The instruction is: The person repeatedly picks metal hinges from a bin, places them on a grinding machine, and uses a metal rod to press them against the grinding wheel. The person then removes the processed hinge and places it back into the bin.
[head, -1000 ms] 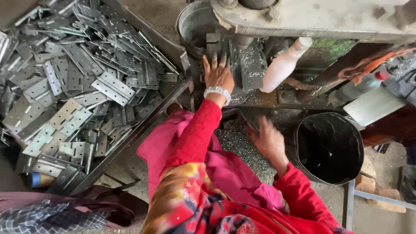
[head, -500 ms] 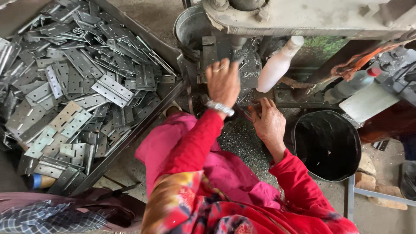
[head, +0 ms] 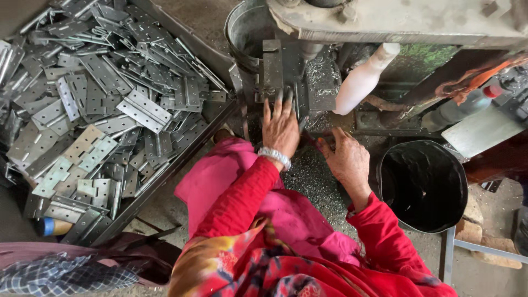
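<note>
Two hands logged: my left hand (head: 280, 127) lay flat, fingers spread, on the grey steel machine bed (head: 286, 82); my right hand (head: 347, 159) curled beside it, grip unclear. Heaped flat metal hinges (head: 104, 104) lay left.

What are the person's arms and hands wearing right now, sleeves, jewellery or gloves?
Both hands are bare, with no gloves. The left hand has a silvery beaded bracelet at the wrist. Both arms are covered to the wrist by plain red long sleeves. A bright pink cloth drapes below the left arm, over a multicoloured patterned garment. The right hand shows no jewellery.
</note>
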